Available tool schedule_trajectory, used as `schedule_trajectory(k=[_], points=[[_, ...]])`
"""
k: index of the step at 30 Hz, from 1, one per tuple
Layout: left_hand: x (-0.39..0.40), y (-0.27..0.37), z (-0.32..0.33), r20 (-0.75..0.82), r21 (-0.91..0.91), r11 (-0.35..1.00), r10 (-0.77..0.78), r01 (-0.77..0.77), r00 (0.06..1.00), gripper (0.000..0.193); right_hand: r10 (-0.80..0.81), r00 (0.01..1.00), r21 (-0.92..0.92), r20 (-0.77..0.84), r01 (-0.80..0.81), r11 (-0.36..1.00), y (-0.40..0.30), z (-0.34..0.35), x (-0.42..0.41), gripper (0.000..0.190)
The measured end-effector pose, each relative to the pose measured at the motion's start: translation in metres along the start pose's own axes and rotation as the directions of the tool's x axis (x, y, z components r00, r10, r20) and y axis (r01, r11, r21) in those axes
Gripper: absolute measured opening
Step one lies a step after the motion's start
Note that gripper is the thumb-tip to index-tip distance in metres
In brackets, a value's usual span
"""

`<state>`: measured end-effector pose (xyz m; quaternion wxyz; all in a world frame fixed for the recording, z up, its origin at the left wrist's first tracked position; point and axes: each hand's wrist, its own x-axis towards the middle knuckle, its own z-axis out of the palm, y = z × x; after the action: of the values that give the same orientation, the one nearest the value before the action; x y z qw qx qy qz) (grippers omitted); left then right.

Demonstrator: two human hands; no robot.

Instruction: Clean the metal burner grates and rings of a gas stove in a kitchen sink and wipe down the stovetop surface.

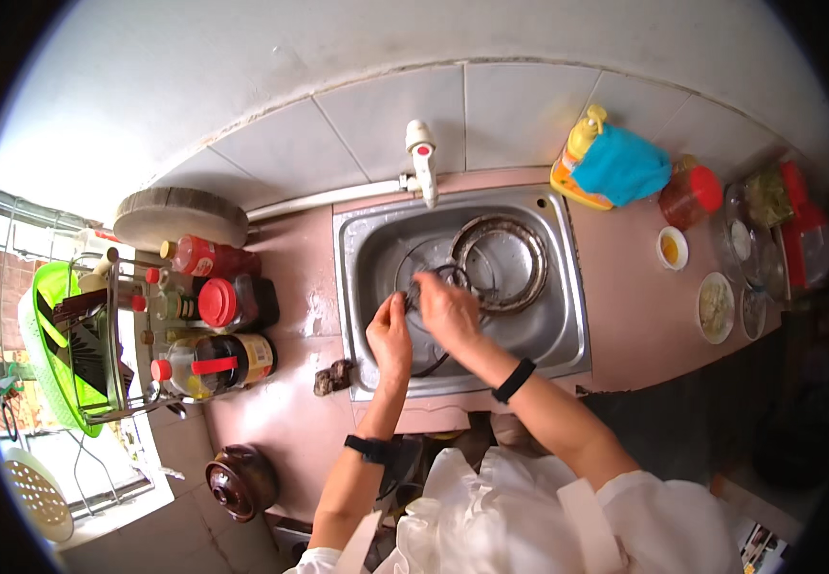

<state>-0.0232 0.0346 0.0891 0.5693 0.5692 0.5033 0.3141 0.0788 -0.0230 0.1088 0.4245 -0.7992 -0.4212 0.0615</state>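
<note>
Over the steel sink (pixel 579 301), my left hand (pixel 389 337) pinches a small dark metal piece (pixel 411 293) between thumb and fingertips. My right hand (pixel 447 312) is curled close beside it, its fingertips at the same piece. A dark ring-shaped part (pixel 455 270) shows just behind my right knuckles; whether it joins the piece in my fingers is hidden. In the basin, to the right of my hands, lies a wide, stained metal ring (pixel 542 267). A thin wire hoop (pixel 398 264) rests on the basin floor, partly covered by my hands.
A white tap (pixel 423 168) overhangs the sink's back edge. Dark crumpled lumps (pixel 333 377) lie at its left. Bottles (pixel 217 366) and a lidded brown pot (pixel 241 481) stand further left. At right are a blue cloth (pixel 622 166), a red-lidded jar (pixel 690 192) and small bowls (pixel 716 308).
</note>
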Motion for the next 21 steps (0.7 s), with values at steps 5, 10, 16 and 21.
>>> schedule_trajectory(k=[5,10,16,21], points=[[0.003,0.004,0.007,0.054,0.056,0.998,0.011,-0.014,0.998,0.034,0.289,0.956,0.056,-0.044,-0.287,0.956,0.066,-0.003,0.039,0.019],[0.0,-0.006,-0.003,0.0,0.018,1.0,0.017,-0.017,1.0,0.036,-0.005,0.979,-0.047,0.204,0.015,0.999,-0.007,-0.002,0.001,0.016],[-0.005,0.006,0.008,0.027,0.074,0.996,0.047,-0.049,0.999,0.036,0.198,0.977,-0.115,0.085,-0.188,0.975,0.07,-0.009,0.023,0.022],[0.002,-0.003,0.005,-0.031,0.09,0.995,0.048,-0.045,0.998,0.035,-0.041,0.992,0.029,0.119,0.038,0.999,-0.003,-0.001,-0.003,0.018]])
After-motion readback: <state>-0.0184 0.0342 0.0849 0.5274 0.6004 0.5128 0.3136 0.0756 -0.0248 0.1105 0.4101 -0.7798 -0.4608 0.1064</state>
